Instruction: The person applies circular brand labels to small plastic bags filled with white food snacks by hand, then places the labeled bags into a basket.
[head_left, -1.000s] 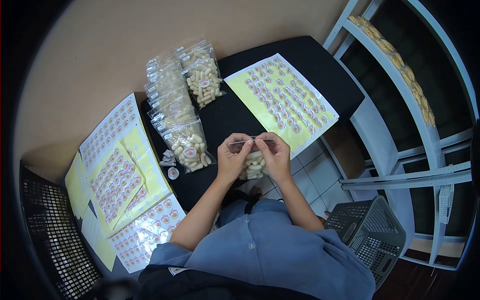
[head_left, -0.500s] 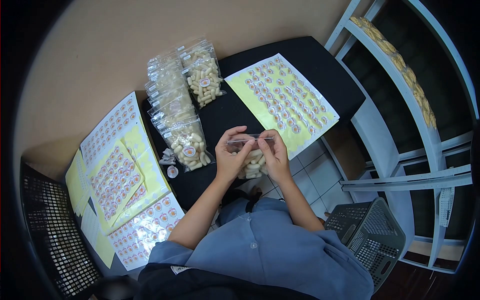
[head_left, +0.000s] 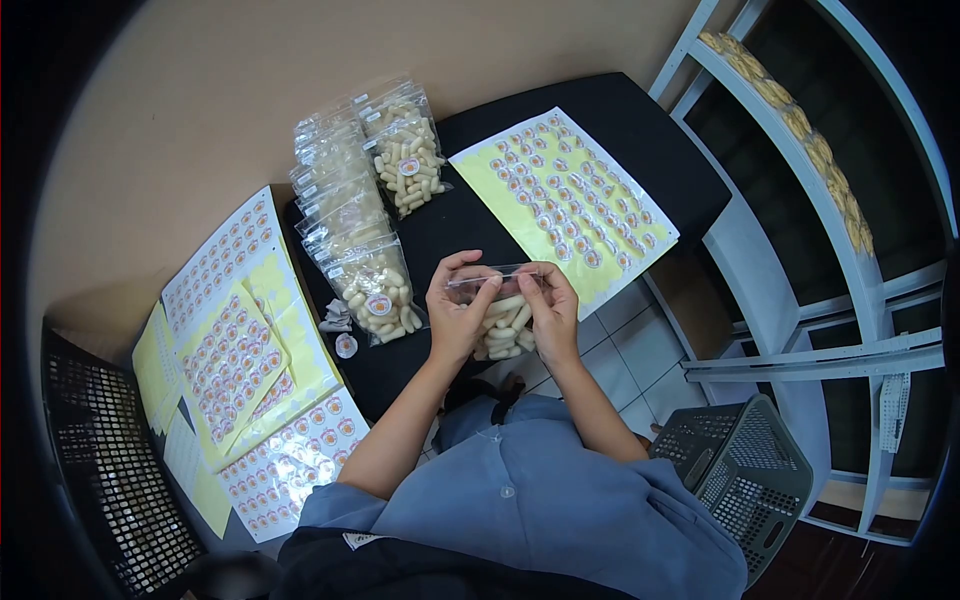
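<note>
Between my two hands, in front of my body, is a clear zip bag (head_left: 506, 335) filled with pale, finger-shaped pieces. My left hand (head_left: 460, 312) pinches its upper left side, thumb on the zip strip. On the right side my right hand (head_left: 551, 308) grips the same strip, thumb close to the other one. Beyond the hands lies a row of similar filled zip bags (head_left: 378, 290), overlapping on the black table; the nearest has a round sticker. A sheet of round stickers (head_left: 575, 190) on yellow backing lies past my right hand.
More sticker sheets (head_left: 235, 360) are stacked on the left, beside a black perforated crate (head_left: 110, 450). Crumpled scraps (head_left: 336, 315) sit near the bags. At right stand a grey basket (head_left: 750, 480) and a white shelf rack (head_left: 830, 200) bearing yellowish packs (head_left: 790, 120).
Both thumbs have shifted slightly along the bag's top, and the bag has tilted so more of its front and contents show. The table items have stayed put.
</note>
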